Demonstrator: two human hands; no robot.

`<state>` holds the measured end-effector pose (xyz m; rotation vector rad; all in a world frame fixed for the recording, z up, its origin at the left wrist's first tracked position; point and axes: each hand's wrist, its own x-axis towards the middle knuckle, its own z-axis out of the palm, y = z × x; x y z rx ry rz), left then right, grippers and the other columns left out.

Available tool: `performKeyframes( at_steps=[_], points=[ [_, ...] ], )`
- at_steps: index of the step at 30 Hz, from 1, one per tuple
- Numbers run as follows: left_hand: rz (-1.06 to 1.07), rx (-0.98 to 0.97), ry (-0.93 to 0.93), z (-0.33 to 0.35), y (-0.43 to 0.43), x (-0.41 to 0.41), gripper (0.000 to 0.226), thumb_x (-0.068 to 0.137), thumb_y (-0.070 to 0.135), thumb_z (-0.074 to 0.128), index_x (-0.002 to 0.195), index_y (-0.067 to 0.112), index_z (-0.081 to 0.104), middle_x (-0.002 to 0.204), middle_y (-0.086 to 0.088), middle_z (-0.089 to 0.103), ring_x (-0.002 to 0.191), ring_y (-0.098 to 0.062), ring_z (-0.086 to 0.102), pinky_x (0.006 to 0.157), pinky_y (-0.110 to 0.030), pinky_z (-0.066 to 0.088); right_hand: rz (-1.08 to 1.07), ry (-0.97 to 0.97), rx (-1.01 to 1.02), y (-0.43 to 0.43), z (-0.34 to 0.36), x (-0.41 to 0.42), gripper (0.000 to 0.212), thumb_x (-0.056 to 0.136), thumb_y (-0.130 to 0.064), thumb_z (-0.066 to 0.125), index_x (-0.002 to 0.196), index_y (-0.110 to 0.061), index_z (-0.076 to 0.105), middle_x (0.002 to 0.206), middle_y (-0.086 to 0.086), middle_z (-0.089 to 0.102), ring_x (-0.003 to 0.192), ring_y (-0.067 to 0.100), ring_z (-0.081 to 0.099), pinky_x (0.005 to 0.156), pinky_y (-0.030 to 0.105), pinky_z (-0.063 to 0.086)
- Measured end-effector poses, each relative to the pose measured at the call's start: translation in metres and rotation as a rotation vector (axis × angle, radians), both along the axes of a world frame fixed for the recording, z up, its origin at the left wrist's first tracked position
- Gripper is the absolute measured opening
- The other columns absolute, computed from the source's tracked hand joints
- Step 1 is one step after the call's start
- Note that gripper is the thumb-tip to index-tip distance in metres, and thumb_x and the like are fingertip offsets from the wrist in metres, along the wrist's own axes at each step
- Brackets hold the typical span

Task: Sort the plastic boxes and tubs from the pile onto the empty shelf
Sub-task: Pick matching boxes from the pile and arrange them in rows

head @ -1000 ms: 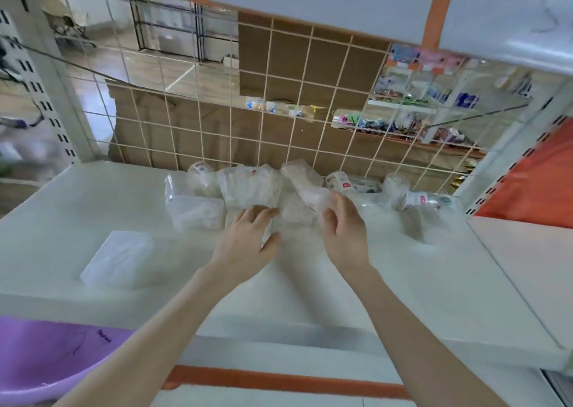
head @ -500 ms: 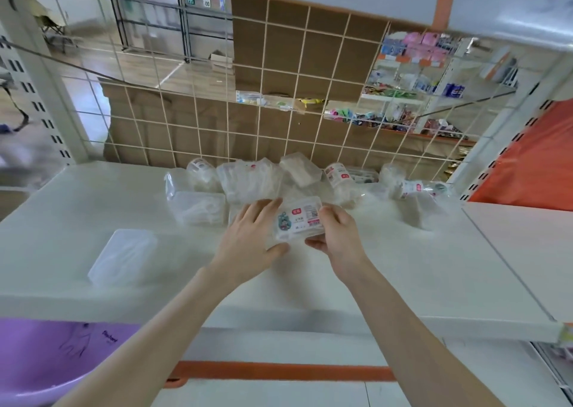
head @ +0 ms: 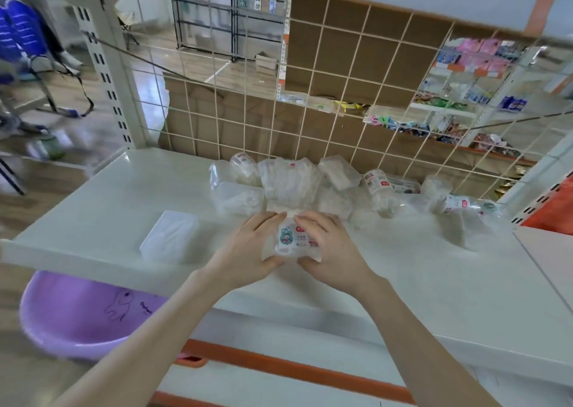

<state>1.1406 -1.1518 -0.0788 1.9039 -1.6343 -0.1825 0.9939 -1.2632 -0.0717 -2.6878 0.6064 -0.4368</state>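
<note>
A clear plastic box with a printed label (head: 293, 240) sits between my two hands, just above the white shelf (head: 434, 282). My left hand (head: 248, 248) grips its left side and my right hand (head: 331, 248) grips its right side. Behind them a pile of clear boxes and round tubs (head: 294, 183) lies against the wire grid back. One clear box (head: 170, 236) rests alone on the shelf to the left, near the front edge.
A wire grid panel (head: 341, 96) closes the shelf's back. More tubs (head: 459, 203) lie at the right end of the pile. A purple basin (head: 77, 313) sits below the shelf at the left. A white upright post (head: 108, 65) stands at the left rear.
Both hands reached into the pile, took hold of the labelled box and drew it toward the shelf's front. The view has shifted right and closer.
</note>
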Motion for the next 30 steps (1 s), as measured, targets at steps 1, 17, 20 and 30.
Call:
performKeyframes(
  at_steps=[1, 17, 20, 30],
  points=[
    [0.007, 0.007, 0.0, 0.0, 0.005, 0.003, 0.071, 0.08, 0.027, 0.068, 0.141, 0.015, 0.034, 0.139, -0.002, 0.039, 0.128, -0.017, 0.037, 0.098, -0.017, 0.028, -0.001, -0.013, -0.002, 0.003, -0.003, 0.003, 0.068, 0.066, -0.035, 0.057, 0.129, -0.007, 0.052, 0.131, 0.006, 0.05, 0.117, 0.032, 0.044, 0.1, 0.042, 0.035],
    [0.729, 0.386, -0.16, 0.004, 0.053, 0.049, 0.051, 0.086, 0.022, 0.053, 0.135, 0.017, 0.037, 0.142, -0.01, 0.032, 0.126, -0.031, 0.031, 0.092, -0.035, 0.035, -0.206, -0.08, 0.085, 0.032, -0.036, 0.019, 0.067, 0.065, -0.051, 0.045, 0.122, -0.019, 0.056, 0.128, -0.002, 0.048, 0.121, 0.022, 0.034, 0.095, 0.032, 0.026],
    [0.655, 0.218, 0.059, 0.004, 0.046, 0.042, 0.05, 0.084, 0.02, 0.058, 0.132, 0.019, 0.044, 0.136, -0.008, 0.039, 0.121, -0.031, 0.038, 0.093, -0.033, 0.035, -0.199, -0.15, 0.118, 0.033, -0.034, 0.017, 0.071, 0.067, -0.057, 0.035, 0.12, -0.017, 0.059, 0.125, 0.001, 0.049, 0.116, 0.015, 0.031, 0.094, 0.028, 0.023],
    [0.345, -0.04, 1.816, 0.031, 0.022, 0.025, 0.03, 0.085, 0.024, 0.048, 0.11, 0.008, 0.055, 0.107, -0.017, 0.061, 0.085, -0.031, 0.06, 0.053, -0.033, 0.052, -0.19, -0.44, 0.142, 0.034, -0.001, 0.015, 0.047, 0.078, -0.039, 0.046, 0.101, -0.004, 0.067, 0.108, 0.005, 0.062, 0.102, 0.016, 0.048, 0.093, 0.025, 0.035]
  ],
)
